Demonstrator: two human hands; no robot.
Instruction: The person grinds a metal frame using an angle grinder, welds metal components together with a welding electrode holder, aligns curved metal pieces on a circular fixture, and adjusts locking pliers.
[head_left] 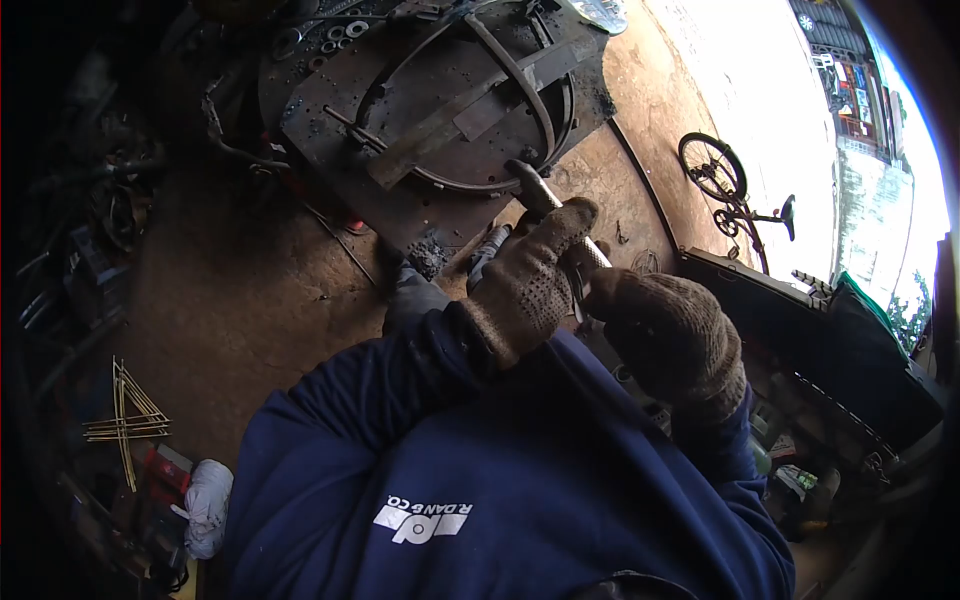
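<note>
My left hand point(530, 275), in a brown knit work glove, is wrapped round a silver hand tool with a dark head point(541, 192). The tool's shaft looks textured, and its exact kind is unclear. At its lower end my right hand point(670, 335), also gloved, is closed with the fingertips against it; the palm side is hidden. Beyond the tool's head lies a round metal hoop frame point(520, 80) on a dark steel worktable point(330, 115). A flat metal bar point(430, 145) crosses the hoop.
Several metal rings point(345, 35) lie on the table's far left. Brass-coloured rods point(125, 415) and a white bundle point(207, 508) are at lower left. A long bar point(645, 185) lies on the floor at right, near a bicycle point(735, 195) and a dark box-like structure point(790, 320).
</note>
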